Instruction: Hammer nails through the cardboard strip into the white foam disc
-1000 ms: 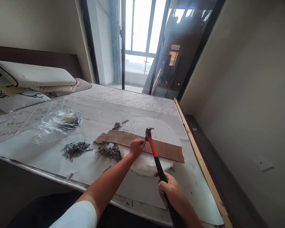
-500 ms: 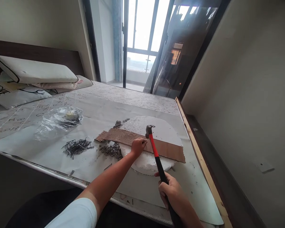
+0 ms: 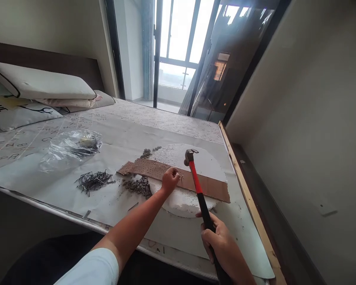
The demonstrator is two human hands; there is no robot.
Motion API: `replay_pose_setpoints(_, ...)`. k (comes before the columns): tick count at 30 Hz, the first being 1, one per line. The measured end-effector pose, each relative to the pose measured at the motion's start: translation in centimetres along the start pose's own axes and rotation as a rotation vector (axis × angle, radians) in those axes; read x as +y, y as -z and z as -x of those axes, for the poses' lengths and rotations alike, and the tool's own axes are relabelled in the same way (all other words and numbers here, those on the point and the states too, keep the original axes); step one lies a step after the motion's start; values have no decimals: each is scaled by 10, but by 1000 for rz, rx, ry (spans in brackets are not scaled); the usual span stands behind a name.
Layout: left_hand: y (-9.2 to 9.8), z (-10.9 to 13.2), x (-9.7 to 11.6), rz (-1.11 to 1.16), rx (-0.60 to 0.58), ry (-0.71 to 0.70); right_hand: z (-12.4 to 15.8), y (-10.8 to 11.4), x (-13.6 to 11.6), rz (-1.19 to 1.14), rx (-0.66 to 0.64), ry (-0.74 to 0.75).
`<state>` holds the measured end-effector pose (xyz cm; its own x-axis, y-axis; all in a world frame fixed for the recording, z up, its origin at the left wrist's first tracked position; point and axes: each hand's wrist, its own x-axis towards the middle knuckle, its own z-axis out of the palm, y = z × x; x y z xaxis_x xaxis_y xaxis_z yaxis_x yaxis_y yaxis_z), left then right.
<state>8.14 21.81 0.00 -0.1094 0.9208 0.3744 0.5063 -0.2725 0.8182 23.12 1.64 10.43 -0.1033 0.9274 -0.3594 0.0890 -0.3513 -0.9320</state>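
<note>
While raised, hammer [image 3: 195,180] in right hand [image 3: 222,245]

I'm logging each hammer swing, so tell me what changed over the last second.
The hammer head rose and swung slightly right, off the board. The right hand keeps its grip on the handle. The left hand stays pinched at the board, apparently on a nail. The loose nails haven't moved.

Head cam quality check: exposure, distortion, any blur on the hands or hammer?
Head view: window blown out to white, glare on the glass door; room walls dim by contrast. Wide-angle bend shows along the bed edge and wall lines. Hammer, left hand and right hand read sharp, with no obvious motion smear.
</note>
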Motion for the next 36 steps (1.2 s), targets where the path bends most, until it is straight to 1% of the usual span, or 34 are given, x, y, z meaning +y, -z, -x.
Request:
replay_pose_setpoints(3, 3, -1, 0, 93, 45, 56, -13, -3, 15, -27, -49, -81)
replay_pose_setpoints(6, 4, -1, -1, 106, 42, 76, -27, -8, 32, -15, -56, -147)
replay_pose_setpoints(8, 4, -2, -1, 96, 9, 61, -32, -9, 41, -17, -38, -144)
replay_pose_setpoints(11, 7, -2, 3, 118, -24, 45, -33, -7, 45, -44, -54, -128)
replay_pose_setpoints(14, 23, 3, 9, 155, -48, 29, -33, -3, 44, -49, -95, -128)
replay_pose_setpoints(16, 43, 12, 9, 141, -76, -4, -33, 0, 43, -39, -110, -141)
replay_pose_setpoints(18, 71, 27, 0, 75, -77, -28, -32, 1, 43, -38, -121, -143)
replay_pose_setpoints(19, 88, 35, -8, 22, -61, -25, -32, 2, 43, -43, -121, -139)
replay_pose_setpoints(21, 124, 52, -30, -112, -39, 28, -31, 2, 43, -59, -119, -129)
replay_pose_setpoints(23, 158, 69, -55, -300, -52, 81, -30, 1, 43, -77, -118, -122)
replay_pose_setpoints(24, 172, 76, -66, -405, -91, 108, -30, 0, 43, -87, -120, -118)
replay_pose_setpoints(25, 183, 83, -76, -490, -165, 131, -29, -1, 42, -98, -122, -112)
replay_pose_setpoints(26, 190, 89, -83, -562, -228, 152, -29, -2, 42, -107, -122, -105)
replay_pose_setpoints(28, 195, 98, -90, -662, -349, 178, -29, -2, 40, -111, -113, -96)
replay_pose_setpoints(31, 181, 103, -89, -785, -456, 193, -28, -2, 36, -67, -96, -92)
replay_pose_setpoints(34, 163, 101, -86, -890, -506, 200, -26, 2, 30, -22, -67, -64)
replay_pose_setpoints(36, 157, 99, -86, -911, -511, 183, -23, 6, 26, -7, -49, -31)
